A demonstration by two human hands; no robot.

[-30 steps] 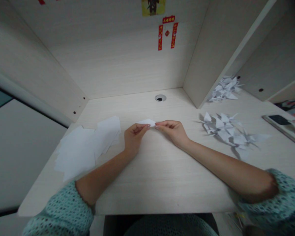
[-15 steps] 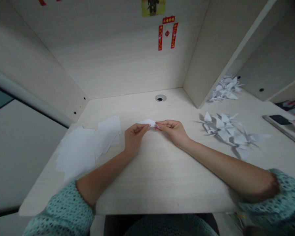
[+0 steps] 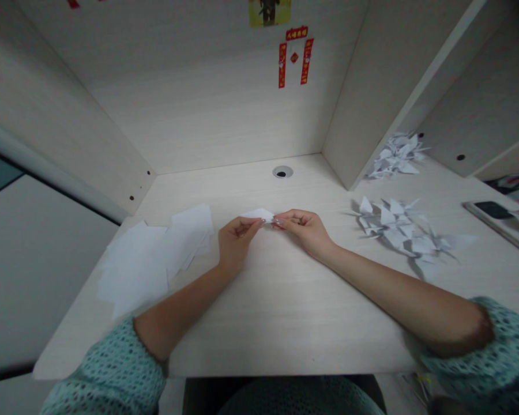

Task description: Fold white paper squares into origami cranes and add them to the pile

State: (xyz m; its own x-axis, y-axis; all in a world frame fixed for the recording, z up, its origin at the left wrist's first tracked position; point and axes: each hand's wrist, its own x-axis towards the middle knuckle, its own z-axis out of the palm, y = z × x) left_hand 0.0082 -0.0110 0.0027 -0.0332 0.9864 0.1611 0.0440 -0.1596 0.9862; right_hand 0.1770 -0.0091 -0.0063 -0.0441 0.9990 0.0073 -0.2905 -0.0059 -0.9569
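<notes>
A small piece of folded white paper (image 3: 258, 213) is held between my two hands, just above or on the middle of the desk. My left hand (image 3: 237, 239) pinches it from the left, thumb on the near edge. From the other side my right hand (image 3: 305, 229) pinches its right end, thumb and fingers pressed together. The fingertips of both hands nearly meet. My fingers cover part of the paper, so its full folded shape is hidden.
Loose white paper sheets (image 3: 136, 265) lie spread at the left. Several folded paper cranes (image 3: 393, 225) sit at the right, with another pile of folded paper (image 3: 398, 155) behind the divider panel (image 3: 372, 109). A phone (image 3: 495, 210) rests at far right. The desk (image 3: 285, 323) has a cable hole (image 3: 282, 172).
Almost nothing differs. Both hands keep their pinch on the folded paper in nearly the same place.
</notes>
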